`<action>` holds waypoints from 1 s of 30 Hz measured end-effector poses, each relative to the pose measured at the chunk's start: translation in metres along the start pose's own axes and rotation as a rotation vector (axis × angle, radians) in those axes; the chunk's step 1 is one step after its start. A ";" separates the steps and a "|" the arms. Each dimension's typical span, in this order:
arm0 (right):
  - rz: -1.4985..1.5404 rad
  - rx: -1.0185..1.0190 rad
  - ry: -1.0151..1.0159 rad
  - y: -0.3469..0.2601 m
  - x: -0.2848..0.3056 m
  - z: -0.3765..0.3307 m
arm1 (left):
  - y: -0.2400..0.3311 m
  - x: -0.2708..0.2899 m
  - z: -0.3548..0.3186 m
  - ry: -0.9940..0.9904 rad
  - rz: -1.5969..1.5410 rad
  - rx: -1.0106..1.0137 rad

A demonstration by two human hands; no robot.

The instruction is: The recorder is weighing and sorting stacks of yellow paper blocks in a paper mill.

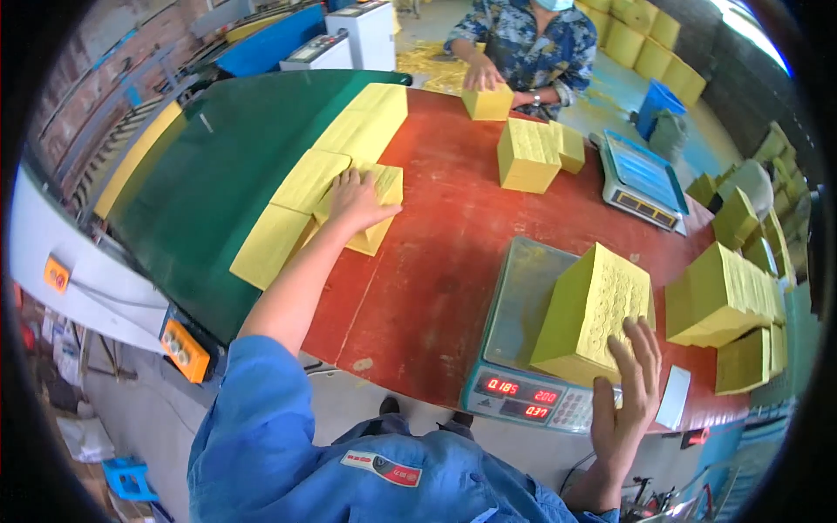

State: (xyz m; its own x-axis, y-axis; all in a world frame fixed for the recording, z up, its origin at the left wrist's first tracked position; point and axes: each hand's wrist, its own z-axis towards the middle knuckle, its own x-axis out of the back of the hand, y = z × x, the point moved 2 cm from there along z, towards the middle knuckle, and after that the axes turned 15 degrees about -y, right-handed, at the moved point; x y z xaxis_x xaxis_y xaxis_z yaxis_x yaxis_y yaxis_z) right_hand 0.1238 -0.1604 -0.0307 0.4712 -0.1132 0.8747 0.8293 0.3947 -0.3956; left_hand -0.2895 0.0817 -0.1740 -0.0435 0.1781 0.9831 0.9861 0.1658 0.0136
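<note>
My left hand (353, 202) lies across a stack of yellow paper (384, 185) at the left edge of the red table, its thumb at the right side and its fingers over the top. Against that stack, a row of more yellow paper stacks (301, 179) runs along the green belt. My right hand (629, 383) is raised with fingers apart and holds nothing. It hovers beside a tall yellow paper stack (593, 309), which rests on the digital scale (514, 301) with its red display lit. Whether the fingertips touch that stack I cannot tell.
Across the red table (436, 288), a person (536, 52) holds a yellow paper stack (488, 102). Two stacks (529, 155) stand near them, beside a second scale (643, 179). More stacks (724, 292) crowd the right edge. A green conveyor belt (200, 183) lies left.
</note>
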 end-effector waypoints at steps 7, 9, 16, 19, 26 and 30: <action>0.248 0.200 -0.170 -0.085 -0.068 0.026 | 0.006 -0.027 -0.062 0.166 -0.091 -0.792; 0.257 0.222 -0.149 -0.091 -0.090 0.048 | 0.025 -0.025 -0.115 0.093 -0.113 -1.129; 0.433 0.135 -0.582 -0.062 -0.203 0.081 | -0.003 -0.014 -0.242 0.040 -0.082 -1.289; 0.319 0.029 -0.668 -0.076 -0.204 0.063 | -0.047 -0.058 -0.270 0.109 -0.561 -0.828; 0.454 -0.203 -0.608 -0.104 -0.199 0.000 | -0.051 -0.163 -0.339 -0.673 -2.145 -0.051; 0.484 -0.258 -0.480 -0.115 -0.201 -0.026 | -0.033 -0.136 -0.333 -0.787 -2.185 -0.285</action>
State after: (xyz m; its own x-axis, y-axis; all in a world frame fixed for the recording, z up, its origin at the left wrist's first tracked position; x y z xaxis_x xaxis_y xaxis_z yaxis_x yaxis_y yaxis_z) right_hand -0.0584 -0.2063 -0.1682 0.6684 0.4553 0.5881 0.6337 0.0654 -0.7708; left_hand -0.2628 -0.2713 -0.2471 -0.6342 0.2025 -0.7462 -0.5999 0.4800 0.6401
